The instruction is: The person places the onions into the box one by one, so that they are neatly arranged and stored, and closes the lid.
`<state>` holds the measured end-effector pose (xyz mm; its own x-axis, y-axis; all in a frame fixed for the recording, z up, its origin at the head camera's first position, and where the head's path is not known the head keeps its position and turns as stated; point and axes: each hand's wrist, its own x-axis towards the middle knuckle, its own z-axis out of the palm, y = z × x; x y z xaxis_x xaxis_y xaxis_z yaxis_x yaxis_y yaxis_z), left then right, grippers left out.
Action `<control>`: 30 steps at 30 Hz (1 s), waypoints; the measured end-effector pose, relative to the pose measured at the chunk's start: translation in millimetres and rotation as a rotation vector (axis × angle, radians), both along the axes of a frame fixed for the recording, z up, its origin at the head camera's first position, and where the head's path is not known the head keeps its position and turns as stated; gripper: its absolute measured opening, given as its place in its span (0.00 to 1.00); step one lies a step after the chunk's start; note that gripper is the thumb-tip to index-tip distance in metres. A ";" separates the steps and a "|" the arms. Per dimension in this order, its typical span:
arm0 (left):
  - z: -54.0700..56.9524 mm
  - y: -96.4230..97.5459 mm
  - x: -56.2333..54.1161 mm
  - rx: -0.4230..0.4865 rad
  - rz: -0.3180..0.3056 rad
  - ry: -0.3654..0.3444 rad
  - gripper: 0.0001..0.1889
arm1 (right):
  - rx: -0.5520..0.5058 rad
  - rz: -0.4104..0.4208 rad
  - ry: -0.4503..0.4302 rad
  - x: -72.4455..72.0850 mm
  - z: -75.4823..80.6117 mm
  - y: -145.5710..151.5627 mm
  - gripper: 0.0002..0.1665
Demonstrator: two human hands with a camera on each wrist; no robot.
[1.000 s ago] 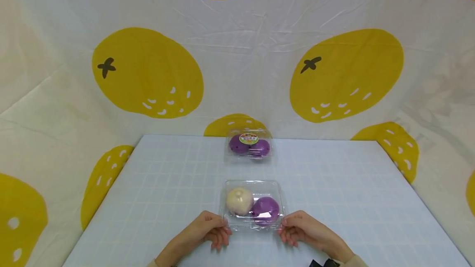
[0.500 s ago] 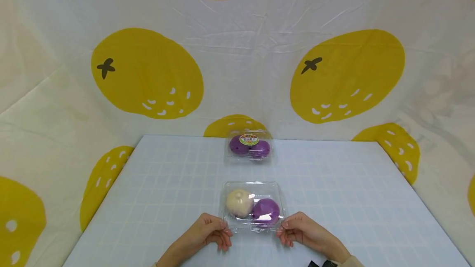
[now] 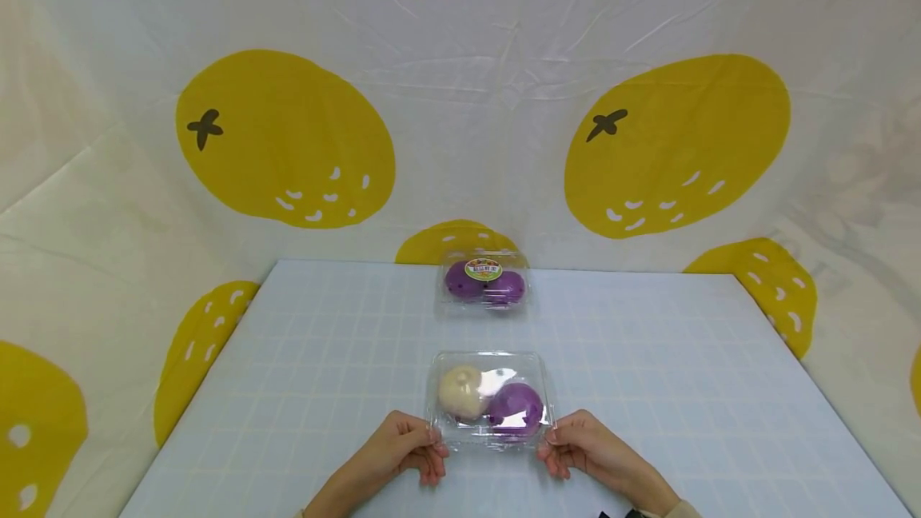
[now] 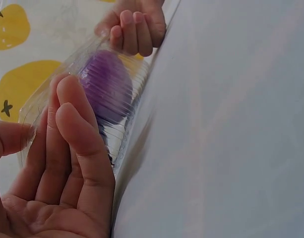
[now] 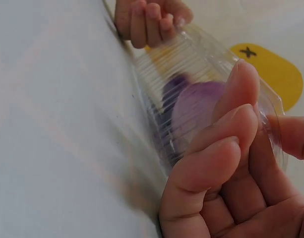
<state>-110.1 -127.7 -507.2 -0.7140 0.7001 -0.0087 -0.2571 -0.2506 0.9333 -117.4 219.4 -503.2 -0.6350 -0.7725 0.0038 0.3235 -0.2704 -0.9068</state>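
Note:
A clear plastic clamshell box [image 3: 449, 432] sits near the front of the table, its lid over the contents. Inside, a round cream-coloured piece [image 3: 461, 392] with a small knob on top lies left of a glossy purple round piece [image 3: 517, 408]. My left hand [image 3: 406, 446] pinches the box's front left corner between thumb and forefinger, the other fingers bent below the edge. At the front right corner, my right hand [image 3: 590, 448] pinches the rim the same way. Both wrist views show the ribbed plastic side, with purple [image 4: 106, 87] showing through it.
A second clear box [image 3: 448, 302] with purple round pieces and an oval label [image 3: 483, 269] stands at the table's back edge. The table [image 3: 324, 358] wears a pale checked cover. Behind and beside it hangs a white cloth [image 3: 475, 126] printed with large yellow fruits.
Both hands keep their pinch on the box's front corners and have barely moved. The bright reflection on the lid has grown between the cream and purple pieces.

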 end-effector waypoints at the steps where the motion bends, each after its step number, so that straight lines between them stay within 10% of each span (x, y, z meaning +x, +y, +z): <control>1: 0.0 0.0 0.2 0.000 0.002 0.000 0.22 | -0.010 -0.003 0.005 0.4 -0.8 -0.1 0.23; 30: 2.6 0.1 -31.0 -0.148 0.065 -0.041 0.24 | 0.123 -0.072 -0.095 -27.0 4.5 0.1 0.22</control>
<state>-141.1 -127.6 -504.6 -0.7546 0.6415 -0.1378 -0.2832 -0.1289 0.9504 -144.4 219.5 -498.7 -0.6819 -0.7157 -0.1506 0.3932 -0.1851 -0.9006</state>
